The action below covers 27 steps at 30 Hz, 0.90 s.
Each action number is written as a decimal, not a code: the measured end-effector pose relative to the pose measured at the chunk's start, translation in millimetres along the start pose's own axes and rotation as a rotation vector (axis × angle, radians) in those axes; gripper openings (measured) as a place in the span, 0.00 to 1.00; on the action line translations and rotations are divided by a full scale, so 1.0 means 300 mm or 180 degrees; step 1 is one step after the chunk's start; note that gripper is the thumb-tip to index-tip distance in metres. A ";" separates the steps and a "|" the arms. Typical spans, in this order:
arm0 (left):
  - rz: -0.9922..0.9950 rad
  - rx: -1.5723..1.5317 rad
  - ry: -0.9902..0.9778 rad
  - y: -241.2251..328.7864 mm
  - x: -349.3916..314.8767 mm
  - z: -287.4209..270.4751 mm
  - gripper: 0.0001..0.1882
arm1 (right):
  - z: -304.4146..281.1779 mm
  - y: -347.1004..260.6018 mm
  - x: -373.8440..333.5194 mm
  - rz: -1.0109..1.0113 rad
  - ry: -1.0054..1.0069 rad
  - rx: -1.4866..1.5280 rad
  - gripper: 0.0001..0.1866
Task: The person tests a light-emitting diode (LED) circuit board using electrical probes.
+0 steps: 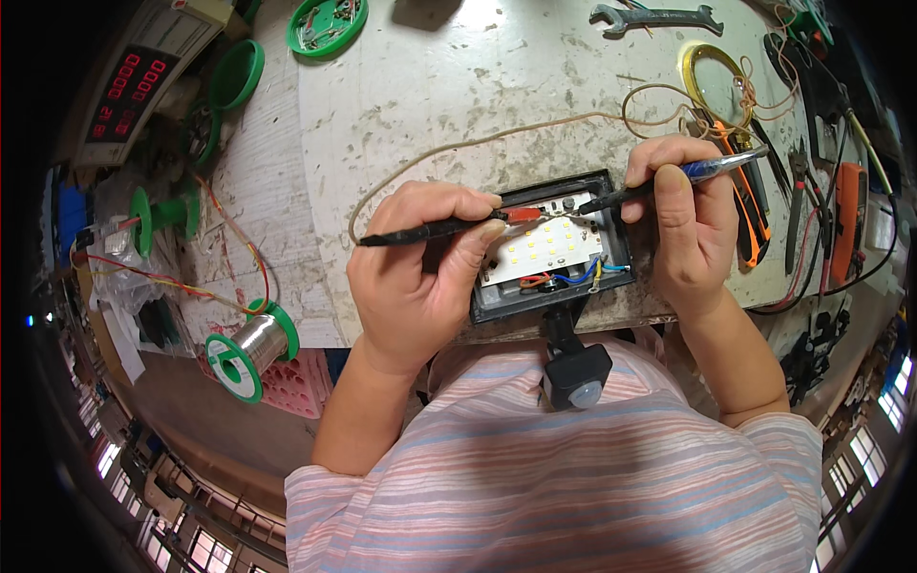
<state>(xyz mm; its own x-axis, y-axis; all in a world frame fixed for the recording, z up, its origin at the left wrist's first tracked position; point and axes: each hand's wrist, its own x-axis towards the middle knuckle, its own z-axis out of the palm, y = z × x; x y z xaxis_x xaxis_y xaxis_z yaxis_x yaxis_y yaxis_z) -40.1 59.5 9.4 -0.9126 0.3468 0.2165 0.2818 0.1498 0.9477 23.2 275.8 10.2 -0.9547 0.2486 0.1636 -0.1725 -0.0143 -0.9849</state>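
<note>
Above this stained surface (430,115), our left grip (413,263) pinches a red-ended probe (420,231), our right grip (695,224) a blue-banded probe (704,170), both best steadied over the white board (541,250) between.

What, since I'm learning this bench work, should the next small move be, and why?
I'd perhaps ease the probe in the left hand lightly onto the board: it and the tool in the right hand both point at the board's upper part, but contact is too small to tell.

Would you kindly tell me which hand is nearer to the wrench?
Right. The right hand is below the wrench in the picture; the left hand is farther off, below and to its left.
</note>
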 end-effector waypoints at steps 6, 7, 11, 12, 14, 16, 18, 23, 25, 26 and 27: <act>0.0184 0.0120 -0.0076 -0.007 0.020 -0.009 0.09 | -0.003 0.001 0.001 0.0020 -0.0006 0.0066 0.07; 0.0199 0.0099 -0.0083 -0.008 0.022 -0.009 0.09 | -0.005 0.000 0.000 0.0038 -0.0013 0.0079 0.07; 0.0187 0.0061 -0.0068 -0.010 0.022 -0.008 0.11 | -0.017 -0.010 0.002 -0.0155 -0.0069 -0.0416 0.05; 0.0177 0.0082 -0.0079 -0.010 0.021 -0.009 0.11 | -0.024 -0.014 0.007 -0.0303 -0.0226 -0.0671 0.04; 0.0295 0.0201 -0.0114 -0.012 0.022 -0.009 0.12 | -0.032 -0.020 0.015 -0.0543 -0.0424 -0.1009 0.03; 0.0402 0.0288 -0.0129 -0.014 0.025 -0.008 0.13 | -0.038 -0.027 0.021 -0.0711 -0.0512 -0.1222 0.02; 0.0503 0.0349 -0.0122 -0.016 0.028 -0.006 0.13 | -0.040 -0.030 0.026 -0.0691 -0.0555 -0.1161 0.02; 0.0537 0.0204 -0.0128 -0.010 0.029 0.001 0.14 | -0.033 -0.028 0.025 -0.0551 -0.0733 -0.1211 0.04; 0.0537 0.0183 -0.0149 -0.008 0.029 0.001 0.14 | -0.035 -0.027 0.029 -0.0567 -0.0766 -0.1178 0.04; 0.0547 0.0209 -0.0174 -0.008 0.030 -0.002 0.14 | -0.036 -0.026 0.031 -0.0580 -0.0788 -0.1163 0.04; 0.0559 0.0236 -0.0201 -0.007 0.031 -0.003 0.14 | -0.036 -0.026 0.032 -0.0591 -0.0798 -0.1171 0.04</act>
<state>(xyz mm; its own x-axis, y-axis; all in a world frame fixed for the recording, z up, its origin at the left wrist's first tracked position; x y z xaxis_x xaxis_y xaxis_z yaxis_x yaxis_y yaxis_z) -49.5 61.6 9.6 -0.8278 0.4306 0.3596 0.4581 0.1490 0.8763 17.9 288.8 18.9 -0.9528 -0.0272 0.3025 -0.2914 0.3631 -0.8850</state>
